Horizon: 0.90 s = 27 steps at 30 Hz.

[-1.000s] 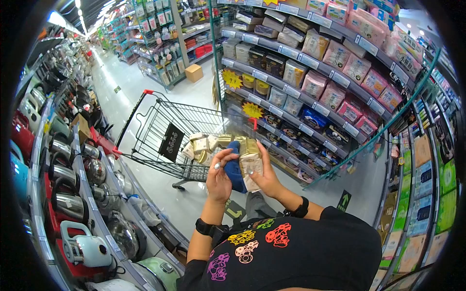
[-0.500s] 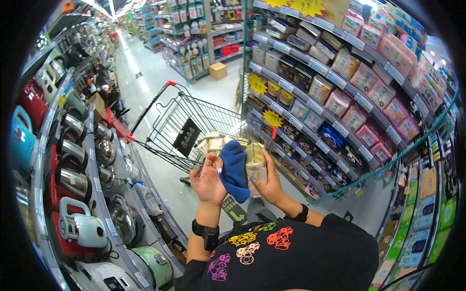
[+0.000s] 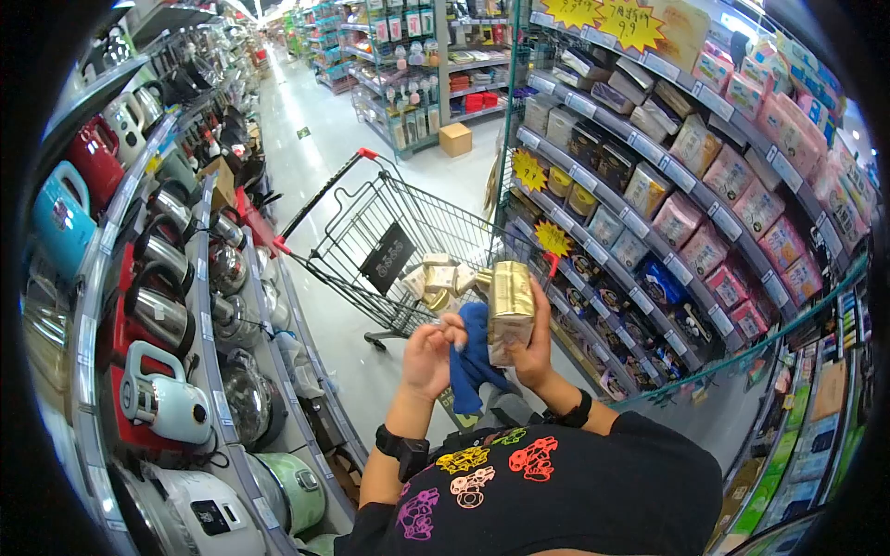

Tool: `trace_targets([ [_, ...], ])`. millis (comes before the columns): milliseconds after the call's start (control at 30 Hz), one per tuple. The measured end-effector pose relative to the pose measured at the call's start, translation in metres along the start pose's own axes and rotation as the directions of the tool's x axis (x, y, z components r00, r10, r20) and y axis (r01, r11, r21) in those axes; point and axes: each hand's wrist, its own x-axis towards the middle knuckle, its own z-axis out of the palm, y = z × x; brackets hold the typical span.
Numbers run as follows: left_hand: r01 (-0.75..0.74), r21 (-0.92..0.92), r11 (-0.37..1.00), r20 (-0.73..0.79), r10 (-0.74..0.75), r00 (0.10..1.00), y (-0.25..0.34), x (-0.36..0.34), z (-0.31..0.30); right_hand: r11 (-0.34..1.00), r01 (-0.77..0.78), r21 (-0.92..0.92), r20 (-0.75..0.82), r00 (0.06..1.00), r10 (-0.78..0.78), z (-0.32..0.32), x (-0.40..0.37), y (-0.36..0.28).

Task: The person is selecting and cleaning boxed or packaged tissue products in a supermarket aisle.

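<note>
My right hand (image 3: 535,350) grips a gold-topped, pale-sided pack (image 3: 512,301) and holds it upright in front of my body. A blue cloth (image 3: 474,363) hangs from my left hand (image 3: 429,360), its fingers closed on the cloth's upper edge just left of the pack. Beyond both hands, a wire shopping cart (image 3: 320,197) holds several similar gold and cream packs (image 3: 443,276). Printing on the pack is too small to read.
On my left, shelves carry kettles (image 3: 167,394) and a white rice cooker (image 3: 209,514). Racks of pink packs (image 3: 728,171) with yellow price signs (image 3: 630,23) rise on the right. A cardboard box (image 3: 455,139) sits on the floor behind the cart.
The blue cloth has come away from the pack's side and now hangs lower. The pack stands higher and more exposed in my right hand. The view has shifted left.
</note>
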Motion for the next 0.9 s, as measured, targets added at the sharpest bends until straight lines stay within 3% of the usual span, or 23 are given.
trace_targets([
  [100, -0.129, -0.086, 0.988, -0.015, 0.129, 0.992, 0.013, 0.001, 0.004, 0.959, 0.056, -0.277, 0.135, 0.991, -0.019, -0.005, -0.010, 0.010],
  [167, -0.253, 0.019, 0.967, -0.039, 0.254, 0.966, 0.021, 0.001, 0.012, 0.899, 0.086, -0.429, 0.217, 0.976, 0.010, -0.009, -0.017, 0.012],
  [233, -0.276, -0.007, 0.961, 0.010, 0.277, 0.961, 0.024, 0.003, 0.022, 0.847, 0.246, -0.472, 0.267, 0.955, -0.129, -0.012, -0.016, 0.005],
  [300, -0.234, 0.014, 0.972, 0.151, 0.230, 0.961, 0.020, 0.012, 0.021, 0.861, 0.197, -0.469, 0.204, 0.973, -0.111, -0.019, -0.018, 0.000],
  [433, -0.040, 0.443, 0.896, 0.082, 0.004, 0.997, -0.016, 0.037, 0.029, 0.906, 0.050, -0.419, -0.085, 0.992, -0.094, -0.043, -0.021, 0.001],
  [500, 0.125, 0.441, 0.889, 0.067, -0.172, 0.983, -0.044, 0.049, 0.021, 0.860, 0.082, -0.503, -0.175, 0.965, -0.195, -0.054, -0.022, -0.004],
  [567, 0.295, 0.315, 0.902, -0.042, -0.297, 0.954, -0.059, 0.059, 0.021, 0.837, 0.121, -0.533, -0.210, 0.940, -0.270, -0.064, -0.020, -0.006],
  [600, 0.304, 0.341, 0.889, 0.027, -0.333, 0.943, -0.062, 0.069, 0.016, 0.838, 0.134, -0.529, -0.201, 0.939, -0.278, -0.069, -0.017, -0.006],
  [700, 0.321, 0.429, 0.844, -0.070, -0.323, 0.944, -0.078, 0.087, 0.025, 0.795, 0.014, -0.606, -0.269, 0.937, -0.222, -0.078, -0.002, -0.002],
  [733, 0.215, 0.603, 0.768, 0.072, -0.321, 0.945, -0.081, 0.096, 0.009, 0.801, -0.030, -0.597, -0.302, 0.934, -0.190, -0.083, 0.005, 0.004],
  [767, 0.133, 0.682, 0.719, 0.114, -0.285, 0.952, -0.088, 0.107, 0.000, 0.795, -0.066, -0.603, -0.326, 0.930, -0.170, -0.088, 0.013, 0.007],
  [833, 0.104, 0.731, 0.674, 0.179, -0.337, 0.924, -0.107, 0.140, -0.094, 0.779, -0.140, -0.611, -0.374, 0.919, -0.128, -0.101, 0.030, 0.012],
  [900, 0.111, 0.735, 0.669, 0.177, -0.347, 0.921, -0.107, 0.160, -0.039, 0.788, -0.179, -0.589, -0.410, 0.906, -0.101, -0.117, 0.044, 0.012],
])
